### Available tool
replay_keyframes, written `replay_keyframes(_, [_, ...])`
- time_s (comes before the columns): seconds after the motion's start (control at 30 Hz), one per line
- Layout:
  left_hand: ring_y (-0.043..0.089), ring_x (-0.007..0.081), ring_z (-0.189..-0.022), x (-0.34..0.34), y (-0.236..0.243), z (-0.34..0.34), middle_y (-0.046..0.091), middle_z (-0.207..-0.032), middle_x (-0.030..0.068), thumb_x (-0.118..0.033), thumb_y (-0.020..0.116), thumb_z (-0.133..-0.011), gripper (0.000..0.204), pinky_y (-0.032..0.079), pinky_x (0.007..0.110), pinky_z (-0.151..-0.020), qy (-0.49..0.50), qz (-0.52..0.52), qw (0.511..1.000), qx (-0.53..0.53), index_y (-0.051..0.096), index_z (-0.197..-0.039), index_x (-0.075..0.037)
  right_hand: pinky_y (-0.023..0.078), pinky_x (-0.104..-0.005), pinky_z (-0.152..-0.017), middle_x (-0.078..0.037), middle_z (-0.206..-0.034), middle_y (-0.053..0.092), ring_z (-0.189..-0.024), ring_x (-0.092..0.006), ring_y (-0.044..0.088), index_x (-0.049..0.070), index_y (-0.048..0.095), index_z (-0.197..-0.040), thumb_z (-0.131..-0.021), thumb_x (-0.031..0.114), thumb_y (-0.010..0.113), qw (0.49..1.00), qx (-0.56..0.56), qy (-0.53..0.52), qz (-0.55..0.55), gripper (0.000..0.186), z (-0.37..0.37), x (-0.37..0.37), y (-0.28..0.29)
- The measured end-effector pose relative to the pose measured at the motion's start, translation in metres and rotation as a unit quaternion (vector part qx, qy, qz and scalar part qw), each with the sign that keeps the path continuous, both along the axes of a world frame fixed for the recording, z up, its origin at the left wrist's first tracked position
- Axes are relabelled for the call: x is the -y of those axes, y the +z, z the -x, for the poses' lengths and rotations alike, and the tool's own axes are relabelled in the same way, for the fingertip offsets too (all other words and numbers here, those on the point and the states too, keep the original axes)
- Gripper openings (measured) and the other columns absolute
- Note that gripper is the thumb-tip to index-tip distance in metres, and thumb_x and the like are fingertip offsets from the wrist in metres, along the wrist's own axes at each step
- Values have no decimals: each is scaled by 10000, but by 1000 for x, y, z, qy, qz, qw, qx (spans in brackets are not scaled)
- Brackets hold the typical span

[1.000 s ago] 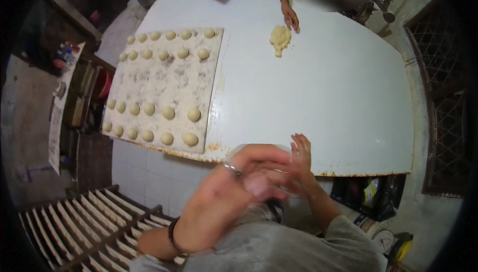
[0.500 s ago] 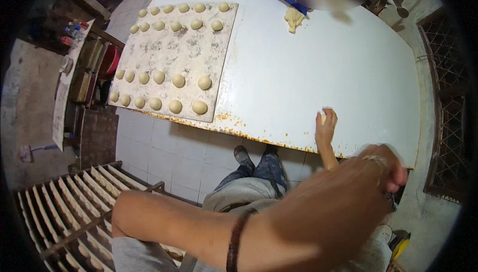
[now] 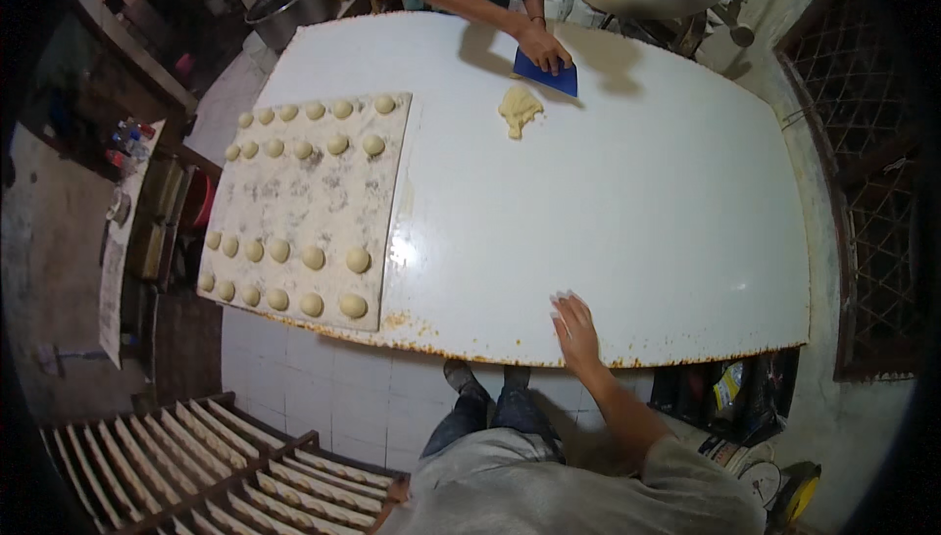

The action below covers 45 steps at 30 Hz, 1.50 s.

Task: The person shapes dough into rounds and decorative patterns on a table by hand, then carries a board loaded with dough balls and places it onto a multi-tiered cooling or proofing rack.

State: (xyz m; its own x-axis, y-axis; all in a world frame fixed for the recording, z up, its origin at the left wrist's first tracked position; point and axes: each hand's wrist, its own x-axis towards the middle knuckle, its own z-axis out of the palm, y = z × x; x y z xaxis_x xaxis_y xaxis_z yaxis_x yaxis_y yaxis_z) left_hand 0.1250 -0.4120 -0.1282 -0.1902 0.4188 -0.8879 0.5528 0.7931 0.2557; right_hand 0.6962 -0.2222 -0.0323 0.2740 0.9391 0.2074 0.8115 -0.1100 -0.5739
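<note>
My right hand (image 3: pixel 576 329) lies palm down at the near edge of the white tabletop (image 3: pixel 647 221). Its fingers stretch forward, with pale marks at the tips; whatever may be under the palm is hidden. My left hand is out of sight, and only a bit of skin of my left arm (image 3: pixel 396 492) shows at the lower edge. Across the table a co-worker's hand (image 3: pixel 545 49) grips a blue scraper (image 3: pixel 547 74). Just in front of that blade rests an uneven lump of dough (image 3: pixel 518 112).
A floured board (image 3: pixel 309 182) with rows of round dough balls covers the table's left side. At lower left stands a rack (image 3: pixel 157 471) of long trays. A metal-grid window (image 3: pixel 882 241) is on the right wall. Below the table's right end sit dark crates (image 3: pixel 755 393).
My left arm, which crossed in front of the view, has dropped out at lower left. My right hand's fingers, curled round something pale before, now lie stretched. The co-worker's scraper has come away from the dough.
</note>
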Motion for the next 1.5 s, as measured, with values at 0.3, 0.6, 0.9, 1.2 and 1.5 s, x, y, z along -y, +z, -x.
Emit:
replay_keyframes(0.3, [706,292,-1001,56,-6,-59,752,-1054,165,-426,587,-1032,484,535,399,-952,90,-29,995,-39,710,-1224,0,451,-489,-1170,-143,-1333,661,-1343,-388,555,42,644,-1368,-994,188,728,1000,15,10,-19,410,-10,-37,23])
replay_keyframes(0.6, [698,342,-1066,41,-9,-110,757,-1076,192,-470,597,-1025,502,515,415,-999,32,10,999,-31,741,-1190,-19,396,-466,-1214,-189,-1408,628,-1409,-383,515,24,637,-1352,-986,122,718,998,15,37,-42,387,-54,-24,9])
replay_keyframes(0.9, [681,205,-916,67,-16,-123,752,-982,98,-346,642,-1024,357,536,354,-860,110,-128,984,61,747,-1062,-7,376,-519,-1229,-161,-1365,632,-1373,-378,536,40,635,-1343,-1034,190,673,997,21,55,-54,346,-60,-48,9])
replay_keyframes(1.2, [649,153,-821,70,-18,-118,718,-881,52,-296,693,-1018,287,540,331,-770,122,-132,980,82,705,-1022,-9,401,-482,-1209,-181,-1340,631,-1343,-383,537,13,638,-1316,-1031,229,666,996,-10,39,-81,359,-61,-54,20])
replay_keyframes(1.5, [660,175,-830,45,42,-156,743,-967,81,-289,710,-1002,308,554,334,-804,119,-107,987,13,735,-1087,6,414,-495,-1178,-204,-1223,651,-1243,-421,574,22,668,-1232,-1011,153,667,992,30,56,-110,256,-53,-52,8])
